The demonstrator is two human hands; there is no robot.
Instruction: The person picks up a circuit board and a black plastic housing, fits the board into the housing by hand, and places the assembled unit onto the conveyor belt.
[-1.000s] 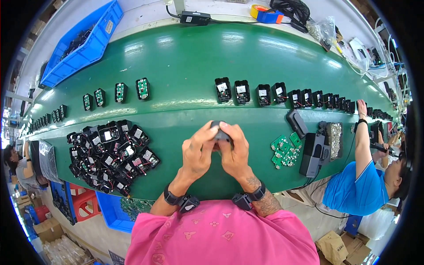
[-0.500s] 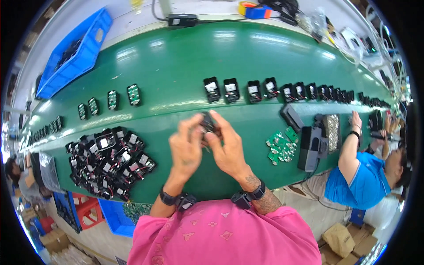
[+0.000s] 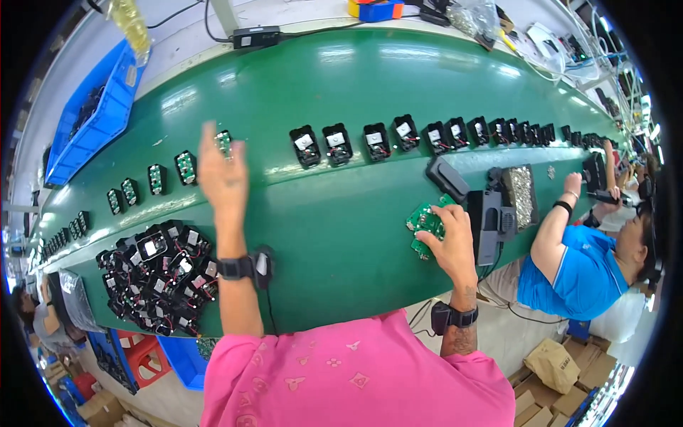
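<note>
My left hand point(image 3: 224, 174) is open at the end of the row, fingers stretched and thumb apart. Between them stands a small black housing with a green circuit board point(image 3: 224, 144), partly hidden by the hand. My right hand point(image 3: 453, 238) is over a loose heap of green circuit boards point(image 3: 420, 219). Its thumb and curled fingers close on a green circuit board point(image 3: 435, 226) there, mostly covered by the hand. Left of my left forearm lies a big pile of black housings point(image 3: 156, 277) with wires and white labels.
Board-fitted housings point(image 3: 186, 168) run leftward; open black housings point(image 3: 336, 144) run rightward on the green table point(image 3: 334, 256). A black case point(image 3: 447, 178) and grey device point(image 3: 486, 228) stand beside the boards. A blue crate point(image 3: 92, 117) is far left; a co-worker in blue point(image 3: 576, 277) sits right.
My hands have parted from the dark housing they held together at the middle. The left went to the far-left row, the right to the circuit boards. The whole view has shifted slightly.
</note>
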